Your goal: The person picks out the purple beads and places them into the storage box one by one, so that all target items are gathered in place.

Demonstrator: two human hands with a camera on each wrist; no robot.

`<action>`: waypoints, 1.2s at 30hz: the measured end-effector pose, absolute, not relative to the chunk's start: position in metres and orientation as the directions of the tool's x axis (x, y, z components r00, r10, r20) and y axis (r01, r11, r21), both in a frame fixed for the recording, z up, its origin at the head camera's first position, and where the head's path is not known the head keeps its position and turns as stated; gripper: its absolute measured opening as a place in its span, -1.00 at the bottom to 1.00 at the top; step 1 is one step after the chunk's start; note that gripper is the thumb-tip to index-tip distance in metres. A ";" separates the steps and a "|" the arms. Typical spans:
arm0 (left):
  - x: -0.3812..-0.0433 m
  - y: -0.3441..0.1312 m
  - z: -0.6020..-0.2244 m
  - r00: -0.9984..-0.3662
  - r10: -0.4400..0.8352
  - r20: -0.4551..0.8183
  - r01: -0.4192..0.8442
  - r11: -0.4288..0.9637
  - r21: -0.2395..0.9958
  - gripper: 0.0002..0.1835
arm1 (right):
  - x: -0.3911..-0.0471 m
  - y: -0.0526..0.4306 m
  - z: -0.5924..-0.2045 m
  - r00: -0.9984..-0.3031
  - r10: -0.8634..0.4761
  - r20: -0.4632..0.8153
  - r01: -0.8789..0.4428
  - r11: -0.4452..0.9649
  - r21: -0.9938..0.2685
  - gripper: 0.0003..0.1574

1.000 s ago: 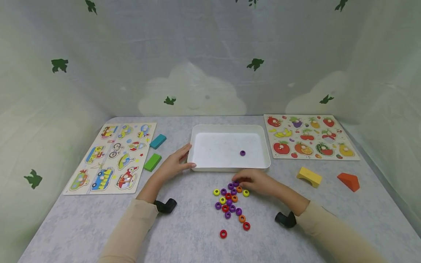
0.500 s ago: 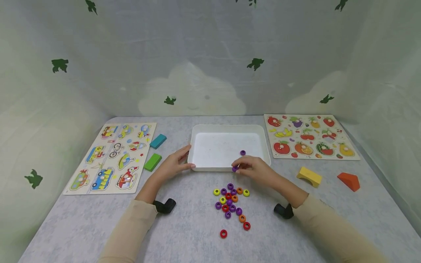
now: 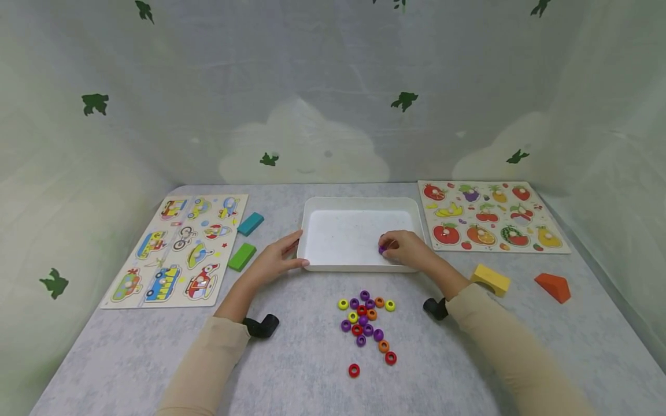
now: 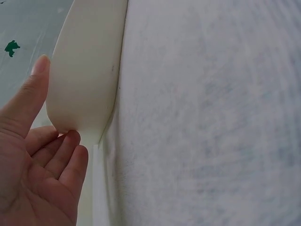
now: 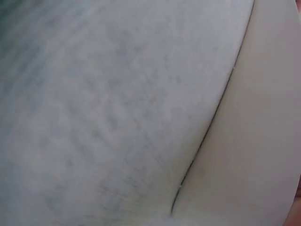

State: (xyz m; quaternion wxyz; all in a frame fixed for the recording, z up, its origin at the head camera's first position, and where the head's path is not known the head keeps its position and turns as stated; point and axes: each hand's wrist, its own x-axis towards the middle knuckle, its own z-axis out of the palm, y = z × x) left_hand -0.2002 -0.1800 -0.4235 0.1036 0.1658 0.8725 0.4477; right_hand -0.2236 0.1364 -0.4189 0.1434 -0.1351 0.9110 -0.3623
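Note:
A white rectangular tray [image 3: 340,231] sits at the middle back of the table. My left hand [image 3: 274,258] rests against its left side, index finger and thumb spread apart. In the left wrist view the fingertips touch the tray's outer wall [image 4: 87,70], with the thumb beside it. Over the tray's right part, my right hand [image 3: 408,248] pinches a purple bead [image 3: 382,250] low inside, partly hidden by the fingers. The other purple bead in the tray is hidden behind this hand. Several purple, red, orange and yellow beads [image 3: 363,319] lie loose in front of the tray.
A vehicle puzzle board [image 3: 174,254] lies at left, beside a blue block [image 3: 251,223] and a green block [image 3: 241,256]. At right are a fruit puzzle board [image 3: 491,219], a yellow arch block [image 3: 490,279] and an orange block [image 3: 554,287]. Curtains surround the table's back and sides.
My right hand has lifted a purple bead from the loose group, carried it over the tray's front wall and lowered it inside. The left hand stays at the tray's side.

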 end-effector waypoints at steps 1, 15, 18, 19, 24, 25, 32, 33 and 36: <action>-0.200 -0.180 -0.424 -0.926 0.376 -0.035 0.192 0.547 0.815 -0.11 | -0.224 0.136 -0.419 -0.921 -0.350 -0.170 -0.140 0.706 -0.694 -0.84; -0.200 -0.179 -0.423 -0.928 0.369 -0.051 0.173 0.548 0.819 -0.11 | -0.178 0.128 -0.400 -0.787 -0.603 0.129 -0.458 0.430 -0.778 -0.62; -0.200 -0.179 -0.423 -0.928 0.370 -0.049 0.175 0.548 0.818 -0.11 | -0.166 0.124 -0.405 -0.727 -0.680 0.096 -0.464 0.383 -0.799 -0.65; -0.200 -0.179 -0.423 -0.928 0.370 -0.048 0.177 0.548 0.818 -0.11 | -0.163 0.123 -0.408 -0.717 -0.694 0.066 -0.449 0.386 -0.806 -0.67; -0.200 -0.179 -0.424 -0.926 0.375 -0.042 0.181 0.538 0.823 -0.09 | -0.159 0.120 -0.421 -0.695 -0.715 -0.071 -0.402 0.469 -0.786 -0.74; -0.200 -0.179 -0.425 -0.926 0.375 -0.042 0.179 0.534 0.826 -0.09 | -0.159 0.119 -0.422 -0.691 -0.719 -0.080 -0.409 0.480 -0.776 -0.75; -0.199 -0.179 -0.423 -0.926 0.374 -0.047 0.164 0.513 0.843 -0.10 | -0.159 0.115 -0.422 -0.675 -0.733 -0.089 -0.470 0.519 -0.714 -0.76; -0.198 -0.178 -0.420 -0.925 0.376 -0.046 0.165 0.510 0.844 -0.11 | -0.159 0.114 -0.421 -0.677 -0.731 -0.089 -0.473 0.524 -0.708 -0.76; -0.192 -0.175 -0.411 -0.924 0.378 -0.052 0.156 0.499 0.852 -0.15 | -0.158 0.114 -0.417 -0.697 -0.713 -0.084 -0.440 0.516 -0.735 -0.76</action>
